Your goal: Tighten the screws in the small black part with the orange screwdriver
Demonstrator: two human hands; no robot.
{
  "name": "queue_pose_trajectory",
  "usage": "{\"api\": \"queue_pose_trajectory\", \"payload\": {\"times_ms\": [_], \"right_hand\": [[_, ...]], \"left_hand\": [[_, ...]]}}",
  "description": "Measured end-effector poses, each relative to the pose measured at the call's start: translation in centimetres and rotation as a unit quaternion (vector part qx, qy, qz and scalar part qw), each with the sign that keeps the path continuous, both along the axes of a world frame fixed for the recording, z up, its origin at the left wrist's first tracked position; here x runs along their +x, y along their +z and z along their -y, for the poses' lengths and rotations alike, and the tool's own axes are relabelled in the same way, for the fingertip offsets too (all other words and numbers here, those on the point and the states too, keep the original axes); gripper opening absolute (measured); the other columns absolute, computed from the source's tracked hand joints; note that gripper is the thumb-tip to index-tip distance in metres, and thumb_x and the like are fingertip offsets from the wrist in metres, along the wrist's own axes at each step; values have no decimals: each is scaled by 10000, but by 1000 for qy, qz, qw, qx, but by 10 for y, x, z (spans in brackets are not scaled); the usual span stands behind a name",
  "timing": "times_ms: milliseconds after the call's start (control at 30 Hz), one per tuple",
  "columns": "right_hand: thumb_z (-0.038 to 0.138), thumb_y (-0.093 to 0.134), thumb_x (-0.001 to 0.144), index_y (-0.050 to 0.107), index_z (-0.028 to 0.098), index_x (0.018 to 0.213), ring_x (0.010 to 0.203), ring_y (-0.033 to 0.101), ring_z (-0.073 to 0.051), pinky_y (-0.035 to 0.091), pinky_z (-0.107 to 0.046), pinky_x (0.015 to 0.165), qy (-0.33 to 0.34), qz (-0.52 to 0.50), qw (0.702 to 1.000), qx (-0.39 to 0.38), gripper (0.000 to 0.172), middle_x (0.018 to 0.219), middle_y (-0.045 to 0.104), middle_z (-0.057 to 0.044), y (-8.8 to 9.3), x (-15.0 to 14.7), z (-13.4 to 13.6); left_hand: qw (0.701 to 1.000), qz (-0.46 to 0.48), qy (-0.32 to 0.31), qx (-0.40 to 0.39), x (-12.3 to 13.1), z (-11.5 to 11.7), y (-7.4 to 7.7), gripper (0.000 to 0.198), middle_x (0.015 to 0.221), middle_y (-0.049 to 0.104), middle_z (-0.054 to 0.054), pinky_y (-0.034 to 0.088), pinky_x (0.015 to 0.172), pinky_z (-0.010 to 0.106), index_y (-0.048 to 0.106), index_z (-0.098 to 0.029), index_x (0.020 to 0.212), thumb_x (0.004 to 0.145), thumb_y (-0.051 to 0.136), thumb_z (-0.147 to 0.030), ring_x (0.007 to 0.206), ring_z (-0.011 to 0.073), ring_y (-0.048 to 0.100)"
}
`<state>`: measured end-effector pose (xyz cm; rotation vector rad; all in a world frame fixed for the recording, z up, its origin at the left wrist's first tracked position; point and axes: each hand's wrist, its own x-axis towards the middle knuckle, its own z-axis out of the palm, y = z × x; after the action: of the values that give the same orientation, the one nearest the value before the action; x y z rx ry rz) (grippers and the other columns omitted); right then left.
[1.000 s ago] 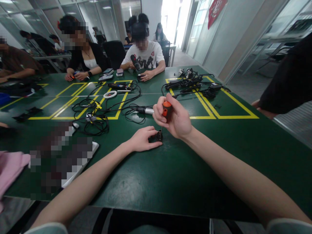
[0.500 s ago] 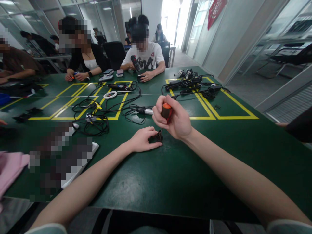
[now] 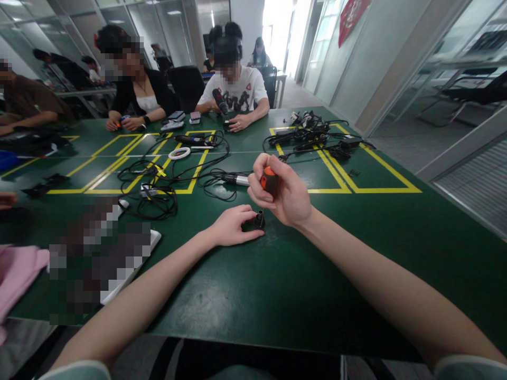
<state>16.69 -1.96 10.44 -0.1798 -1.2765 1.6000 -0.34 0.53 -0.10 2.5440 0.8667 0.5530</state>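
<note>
My right hand (image 3: pixel 285 195) is closed round a screwdriver with an orange and black handle (image 3: pixel 270 179), held upright over the green table (image 3: pixel 277 285). Its tip points down into a small black part (image 3: pixel 257 220) lying on the table. My left hand (image 3: pixel 232 226) rests on the table with its fingers pressed against that black part, pinning it from the left. Most of the part is hidden by my fingers.
Tangled black cables (image 3: pixel 158 184) and a white ring (image 3: pixel 179 153) lie inside yellow tape boxes ahead. More cables and adapters (image 3: pixel 312 137) sit at the far right. A blurred flat object (image 3: pixel 103 253) lies to my left. Two people sit across the table, another at the far left.
The screwdriver handle has sunk slightly and turned in my right hand. A dark-sleeved person at the right edge has moved out of view. My left hand has stayed put.
</note>
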Motion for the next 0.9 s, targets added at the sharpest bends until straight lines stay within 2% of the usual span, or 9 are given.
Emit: {"api": "queue_pose_trajectory", "payload": {"times_ms": [133, 267, 333, 500, 567, 733, 800, 900], "right_hand": [[619, 600, 997, 509, 200, 676, 405, 266, -62, 240, -173, 371, -3, 26, 1000, -10, 536, 497, 381, 72, 4, -1, 0], [727, 538, 985, 425, 208, 598, 410, 244, -62, 225, -180, 374, -18, 46, 999, -15, 657, 482, 320, 69, 6, -1, 0], [731, 553, 972, 432, 214, 633, 404, 214, -59, 199, -176, 378, -15, 38, 999, -12, 630, 480, 294, 84, 4, -1, 0], [581, 661, 952, 487, 231, 798, 400, 191, -58, 194, -157, 394, -23, 2, 1000, -3, 421, 495, 331, 112, 1, -1, 1], [576, 641, 968, 497, 223, 777, 397, 214, -60, 210, -160, 387, -24, 11, 1000, -2, 426, 497, 354, 102, 2, 0, 1], [654, 582, 991, 476, 198, 621, 403, 242, -58, 231, -174, 372, -15, 40, 999, -8, 597, 482, 341, 72, 6, 0, 0], [687, 582, 978, 476, 201, 633, 401, 214, -55, 199, -173, 371, -13, 40, 999, -12, 606, 478, 311, 81, 6, 0, 0], [681, 605, 963, 494, 220, 737, 398, 179, -57, 176, -170, 380, -15, 26, 999, -14, 525, 486, 300, 103, 4, -1, 1]], "left_hand": [[1000, -2, 2, 1, 0, 0, -1, 350, 899, 626, 37, 484, 741, 303, 645, -189, 839, 947, 718, -513, 825, 198, 622], [1000, -4, 1, 3, 0, 1, 0, 342, 895, 619, 35, 484, 736, 297, 646, -192, 841, 945, 721, -508, 819, 193, 611], [1000, 0, 0, 2, 0, 1, 0, 341, 905, 622, 38, 488, 738, 298, 646, -192, 839, 949, 715, -508, 825, 194, 613], [1000, 4, -3, -3, -1, 0, 0, 337, 925, 637, 44, 504, 755, 311, 656, -194, 863, 950, 711, -514, 840, 203, 631], [1000, 3, -4, -6, -1, 0, 0, 333, 935, 645, 46, 510, 771, 315, 661, -194, 874, 951, 710, -514, 854, 207, 641], [1000, 0, -3, -8, 0, 1, 1, 326, 965, 657, 54, 522, 804, 319, 668, -195, 890, 954, 705, -512, 887, 212, 649], [1000, -2, -1, -7, 0, 1, 1, 334, 946, 647, 50, 515, 780, 316, 665, -194, 874, 951, 705, -517, 864, 209, 641], [1000, -4, 3, -6, 0, 1, 2, 345, 929, 638, 46, 506, 752, 309, 665, -194, 862, 947, 708, -526, 842, 204, 633]]}}
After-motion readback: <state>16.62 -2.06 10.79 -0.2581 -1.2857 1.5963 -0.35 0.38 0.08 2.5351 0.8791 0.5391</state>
